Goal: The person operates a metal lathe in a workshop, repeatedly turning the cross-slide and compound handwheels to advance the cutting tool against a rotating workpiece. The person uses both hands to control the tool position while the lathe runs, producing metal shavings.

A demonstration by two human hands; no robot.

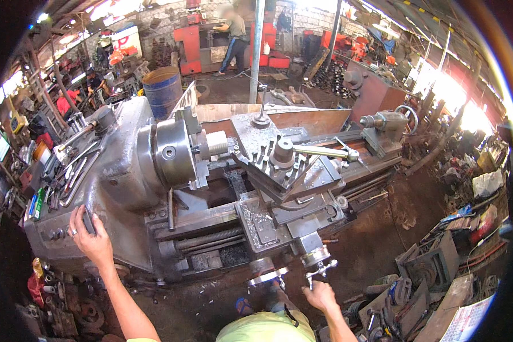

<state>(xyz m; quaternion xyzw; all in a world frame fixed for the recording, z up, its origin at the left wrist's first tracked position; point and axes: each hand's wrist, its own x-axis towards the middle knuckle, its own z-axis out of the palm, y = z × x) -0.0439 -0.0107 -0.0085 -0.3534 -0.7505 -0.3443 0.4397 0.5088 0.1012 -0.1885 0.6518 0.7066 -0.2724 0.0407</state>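
A large metal lathe spreads out before me. My left hand [92, 241] rests at the front of its grey headstock [117, 199], fingers apart, beside a short dark lever; whether it touches the lever I cannot tell. At the lower middle, my right hand [320, 296] is closed round a handle of the small crank [319, 268] on the cross slide. To its left is a larger handwheel [268, 277]. The chuck [168, 151] holds a pale ridged cylindrical workpiece [216, 143]. Close to the workpiece stands the tool post [283, 151] with its long handle. Metal chips lie on the carriage [256, 219].
Wrenches [77, 171] lie on the headstock. The tailstock [385, 128] sits at the bed's far right. A blue drum [162, 91] stands behind the lathe. Metal scrap and boxes [430, 262] crowd the right. A person [233, 40] stands at a red machine far back.
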